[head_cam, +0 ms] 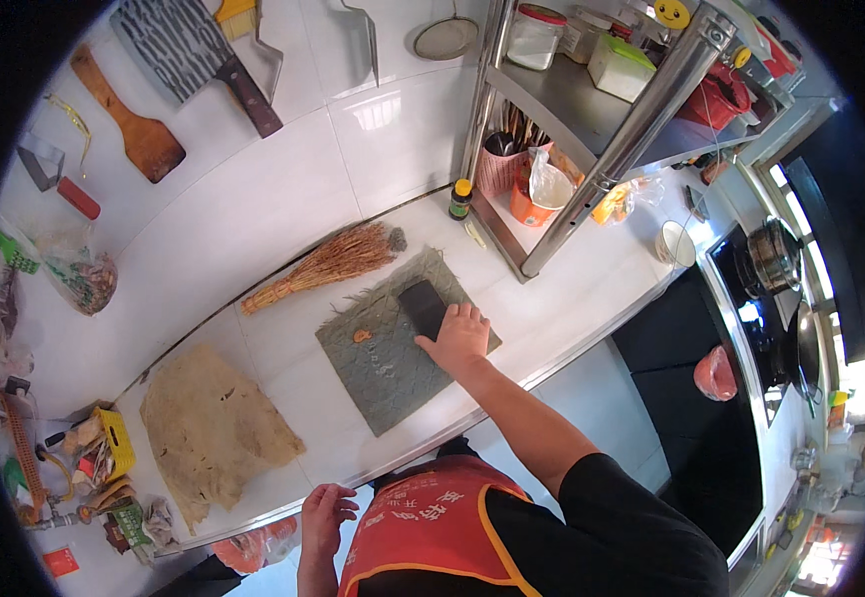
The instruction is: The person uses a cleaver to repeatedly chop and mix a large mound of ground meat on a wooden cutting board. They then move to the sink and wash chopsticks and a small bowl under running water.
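Note:
My right hand [462, 336] reaches over the counter and holds the near end of a dark, flat rectangular slab [421, 304]; whether it is a phone or a stone I cannot tell. The slab lies on a grey-green quilted cloth mat [388, 388] with frayed edges. A small orange-brown scrap [361, 336] rests on the mat, beside pale lettering. Below the counter's front edge, my left hand [328, 515] hangs by the red apron [432, 515], fingers loosely bent and nothing visible in them.
Behind the mat lies a straw hand broom [328, 261]. A stiff tan cloth [216, 433] is spread to the left, near a yellow basket [117, 444]. At the back right stand a small yellow-capped bottle [460, 200] and a steel shelf rack [589, 198]. A cleaver [193, 60] hangs on the wall.

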